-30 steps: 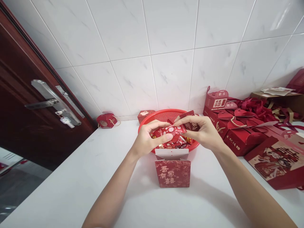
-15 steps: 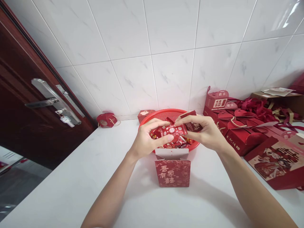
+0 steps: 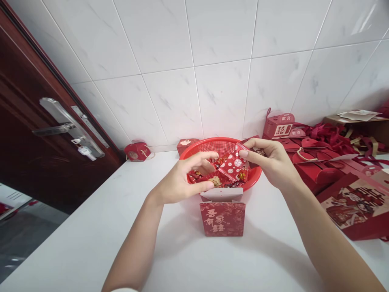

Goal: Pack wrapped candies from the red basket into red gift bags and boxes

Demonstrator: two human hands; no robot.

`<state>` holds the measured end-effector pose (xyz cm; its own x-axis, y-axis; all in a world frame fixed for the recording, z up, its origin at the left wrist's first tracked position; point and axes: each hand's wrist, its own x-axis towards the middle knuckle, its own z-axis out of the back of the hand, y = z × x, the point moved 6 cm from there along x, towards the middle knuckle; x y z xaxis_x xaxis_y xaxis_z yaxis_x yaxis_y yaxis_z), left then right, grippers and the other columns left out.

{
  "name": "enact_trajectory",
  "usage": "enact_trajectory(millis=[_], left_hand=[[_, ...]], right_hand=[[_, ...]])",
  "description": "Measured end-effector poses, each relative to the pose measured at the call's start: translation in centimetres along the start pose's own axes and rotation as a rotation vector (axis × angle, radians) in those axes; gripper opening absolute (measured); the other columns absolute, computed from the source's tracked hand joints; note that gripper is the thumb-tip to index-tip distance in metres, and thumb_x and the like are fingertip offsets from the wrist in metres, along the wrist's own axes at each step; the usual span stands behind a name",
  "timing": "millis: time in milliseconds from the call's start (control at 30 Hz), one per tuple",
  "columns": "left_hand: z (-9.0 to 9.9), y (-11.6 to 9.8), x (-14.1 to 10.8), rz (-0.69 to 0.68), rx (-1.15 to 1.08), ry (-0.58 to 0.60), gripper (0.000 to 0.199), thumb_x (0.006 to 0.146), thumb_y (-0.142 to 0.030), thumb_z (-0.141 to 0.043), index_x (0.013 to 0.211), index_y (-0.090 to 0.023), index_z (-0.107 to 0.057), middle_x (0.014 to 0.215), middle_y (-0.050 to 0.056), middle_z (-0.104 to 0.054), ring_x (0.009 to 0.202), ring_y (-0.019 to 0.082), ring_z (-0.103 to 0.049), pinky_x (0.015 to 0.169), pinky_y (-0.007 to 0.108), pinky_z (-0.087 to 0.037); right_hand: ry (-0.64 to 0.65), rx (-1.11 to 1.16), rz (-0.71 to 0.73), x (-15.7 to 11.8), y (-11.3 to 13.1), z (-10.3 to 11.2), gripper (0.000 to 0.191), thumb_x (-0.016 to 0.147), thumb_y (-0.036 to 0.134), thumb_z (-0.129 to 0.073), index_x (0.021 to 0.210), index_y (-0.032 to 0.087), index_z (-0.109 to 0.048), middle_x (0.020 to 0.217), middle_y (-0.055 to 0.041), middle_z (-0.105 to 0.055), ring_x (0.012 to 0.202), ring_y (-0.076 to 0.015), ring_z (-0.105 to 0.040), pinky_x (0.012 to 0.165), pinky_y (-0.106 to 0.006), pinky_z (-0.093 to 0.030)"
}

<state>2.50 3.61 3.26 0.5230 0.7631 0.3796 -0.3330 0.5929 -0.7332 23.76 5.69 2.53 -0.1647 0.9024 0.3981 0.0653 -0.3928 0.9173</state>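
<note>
My right hand (image 3: 269, 162) pinches a red candy packet with white dots (image 3: 235, 163) by its upper corner. A darker red packet (image 3: 253, 142) also shows at that hand's fingers. My left hand (image 3: 185, 178) hovers over the left side of a red plastic basket (image 3: 194, 149), its thumb and fingers apart. By that thumb lies a packet with a biscuit picture (image 3: 215, 181); I cannot tell whether they touch. Several wrapped sweets fill the basket. In front of it stands a red paper gift box (image 3: 223, 219) with pale characters, its top flaps raised.
A small red box with a cord (image 3: 136, 151) and another small red box (image 3: 186, 143) stand by the tiled wall. Red gift boxes (image 3: 316, 174), a printed bag (image 3: 355, 202) and ribbons (image 3: 322, 138) crowd the right. A dark door (image 3: 36, 134) is at left.
My left hand has come off the dotted packet and opened, shifting slightly left. My right hand has drawn the dotted packet to the right and turned it.
</note>
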Motion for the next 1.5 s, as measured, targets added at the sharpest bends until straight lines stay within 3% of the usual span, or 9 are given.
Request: enact_trajectory(millis=[300,500,667,833,1033,1133,1267,1400,1500], left_hand=[[-2.3,-1.5,-0.1,-0.090,0.236,0.206,0.032,0.084,-0.013,-0.070,0.114,-0.024,-0.072,0.109,0.004,-0.074,0.098,0.020,-0.069,0.090,0.033,-0.055],[-1.7,-1.2,-0.3,-0.028,0.293,0.266,0.012,0.091,-0.022,-0.066,0.094,-0.024,-0.077,0.114,0.004,-0.068,0.104,0.019,-0.067,0.090,0.030,-0.053],[-2.1,-0.4,-0.4,0.052,0.329,0.410,0.018,0.092,-0.021,-0.062,0.089,-0.024,-0.079,0.107,0.003,-0.071,0.094,0.018,-0.069,0.083,0.028,-0.052],[-2.0,0.7,0.1,0.140,0.250,0.347,0.018,0.086,-0.023,-0.067,0.098,-0.024,-0.080,0.101,0.002,-0.076,0.088,0.018,-0.070,0.076,0.028,-0.053],[-1.8,0.9,-0.2,0.197,0.275,0.335,0.030,0.072,-0.032,-0.083,0.101,-0.024,-0.081,0.106,0.002,-0.076,0.096,0.023,-0.070,0.079,0.031,-0.054],[-1.9,0.8,-0.3,0.209,0.250,0.356,0.031,0.070,-0.034,-0.085,0.099,-0.025,-0.081,0.106,0.002,-0.075,0.093,0.023,-0.070,0.078,0.031,-0.054],[-2.0,1.1,-0.4,0.254,0.210,0.367,0.047,0.068,-0.035,-0.086,0.114,-0.028,-0.078,0.120,0.004,-0.073,0.109,0.027,-0.068,0.091,0.035,-0.054],[-1.9,1.4,-0.5,0.290,0.214,0.379,0.053,0.067,-0.041,-0.087,0.117,-0.026,-0.077,0.126,0.006,-0.071,0.116,0.029,-0.066,0.094,0.037,-0.053],[-2.0,1.4,-0.5,0.286,0.206,0.390,0.055,0.068,-0.040,-0.087,0.120,-0.027,-0.076,0.123,0.005,-0.072,0.111,0.029,-0.067,0.091,0.036,-0.054]], right_hand=[[-0.046,-0.054,0.052,-0.3,1.1,0.9,0.028,0.080,0.044,-0.081,0.077,0.018,-0.070,0.066,-0.0008,-0.061,0.061,-0.0148,-0.056,0.057,-0.029,-0.047],[-0.054,-0.142,0.086,-0.6,1.9,0.5,0.025,0.077,0.040,-0.081,0.076,0.017,-0.070,0.065,0.0006,-0.059,0.056,-0.0103,-0.047,0.050,-0.025,-0.036],[0.015,-0.229,0.103,-0.7,2.3,-0.3,0.022,0.078,0.037,-0.080,0.075,0.016,-0.071,0.061,0.0020,-0.055,0.051,-0.0079,-0.038,0.046,-0.024,-0.027],[0.056,-0.287,0.135,-0.6,2.3,-1.0,0.019,0.080,0.033,-0.075,0.075,0.016,-0.070,0.059,0.0032,-0.054,0.049,-0.0072,-0.036,0.046,-0.025,-0.026],[0.184,-0.386,0.182,-0.8,2.3,-2.4,0.013,0.084,0.028,-0.072,0.077,0.016,-0.072,0.068,-0.0003,-0.065,0.058,-0.0110,-0.050,0.053,-0.025,-0.037],[0.320,-0.440,0.176,-1.3,1.9,-3.4,0.012,0.087,0.028,-0.069,0.083,0.017,-0.073,0.076,-0.0022,-0.069,0.065,-0.0133,-0.056,0.058,-0.026,-0.041],[0.403,-0.516,0.160,-1.9,1.5,-4.1,0.016,0.093,0.033,-0.065,0.099,0.019,-0.073,0.086,-0.0036,-0.069,0.069,-0.0145,-0.057,0.060,-0.027,-0.042],[0.395,-0.337,0.100,-2.1,1.4,-4.4,0.034,0.103,0.028,-0.040,0.134,0.023,-0.056,0.092,-0.0032,-0.065,0.074,-0.0153,-0.057,0.064,-0.028,-0.047],[0.420,-0.208,0.072,-2.2,1.3,-4.9,0.037,0.103,0.026,-0.040,0.140,0.025,-0.046,0.098,-0.0032,-0.063,0.080,-0.0158,-0.058,0.068,-0.029,-0.050]])
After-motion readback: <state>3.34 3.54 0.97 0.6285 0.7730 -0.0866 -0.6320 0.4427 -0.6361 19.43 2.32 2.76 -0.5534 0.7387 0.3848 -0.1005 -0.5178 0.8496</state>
